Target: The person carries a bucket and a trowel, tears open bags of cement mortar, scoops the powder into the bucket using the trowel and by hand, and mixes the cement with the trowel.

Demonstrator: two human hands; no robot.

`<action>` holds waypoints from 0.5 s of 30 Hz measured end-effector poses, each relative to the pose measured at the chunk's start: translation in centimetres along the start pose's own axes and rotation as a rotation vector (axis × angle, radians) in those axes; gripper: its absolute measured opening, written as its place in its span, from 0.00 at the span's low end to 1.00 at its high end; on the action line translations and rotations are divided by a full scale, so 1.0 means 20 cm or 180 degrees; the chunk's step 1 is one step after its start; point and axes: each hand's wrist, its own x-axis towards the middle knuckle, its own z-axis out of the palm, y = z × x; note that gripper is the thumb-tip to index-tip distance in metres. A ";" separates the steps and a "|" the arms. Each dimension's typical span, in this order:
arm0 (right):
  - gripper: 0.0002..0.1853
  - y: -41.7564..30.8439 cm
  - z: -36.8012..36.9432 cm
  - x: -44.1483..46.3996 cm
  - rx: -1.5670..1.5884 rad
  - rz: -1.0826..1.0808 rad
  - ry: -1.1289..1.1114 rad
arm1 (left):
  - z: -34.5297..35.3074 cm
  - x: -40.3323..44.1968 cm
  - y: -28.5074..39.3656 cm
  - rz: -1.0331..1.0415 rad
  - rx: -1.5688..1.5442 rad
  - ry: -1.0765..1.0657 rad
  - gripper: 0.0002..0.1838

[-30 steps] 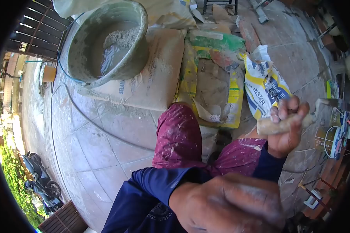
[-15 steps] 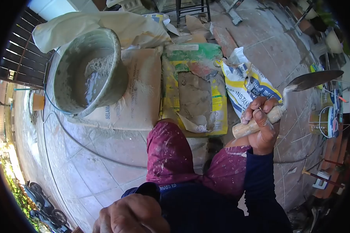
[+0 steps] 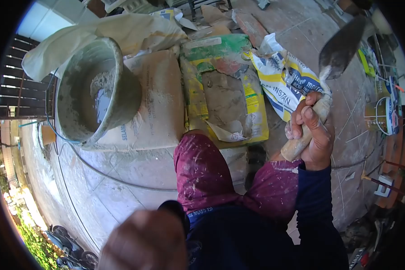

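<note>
My right hand [image 3: 315, 128] is wrapped around the wooden handle of a trowel [image 3: 344, 47], whose grey blade points up and away. Close to the camera at the bottom, my left hand [image 3: 144, 240] is smeared by motion, and its fingers cannot be made out. A bucket [image 3: 132, 85] with wet grey mix and a paler dry-looking lump inside stands tilted in view on the left. It rests on a brown cement bag [image 3: 159, 96]. Beside that lies a torn green and yellow bag [image 3: 256, 108] with grey powder showing through its opening.
A crumpled white, blue and yellow mortar bag [image 3: 285, 76] lies beyond my right hand. A hose [image 3: 108, 177] runs across the tiled floor [image 3: 87, 204]. To the right stands a pail with a wire handle [image 3: 377, 116]. A pale sheet [image 3: 139, 31] lies behind the bucket.
My right hand has tipped the trowel more upright, its blade swinging up and left. The left hand has shifted slightly and blurred. The whole view has turned a little.
</note>
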 end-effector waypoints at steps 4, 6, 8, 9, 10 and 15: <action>0.16 -0.05 -0.05 -0.05 -0.0193 0.0061 0.0281 | 0.16 -0.28 -0.57 -0.2169 0.0450 -0.1851 0.11; 0.17 -0.08 -0.06 -0.08 -0.0241 0.0107 0.0360 | 0.15 -0.63 -1.17 -0.2176 0.1169 -0.2614 0.17; 0.17 -0.08 -0.10 -0.13 -0.0296 0.0098 0.0259 | 0.18 -0.75 -1.42 -0.2296 0.2535 -0.3510 0.31; 0.17 -0.09 -0.12 -0.15 -0.0333 0.0087 0.0219 | 0.18 -0.83 -1.58 -0.2069 0.3149 -0.3603 0.35; 0.17 -0.10 -0.14 -0.17 -0.0376 0.0043 0.0154 | 0.17 -0.92 -1.75 -0.1822 0.3758 -0.3677 0.40; 0.21 -0.14 -0.26 -0.27 -0.0960 -0.0120 0.0337 | 0.11 -0.93 -2.12 -0.0997 0.5271 -0.3738 0.47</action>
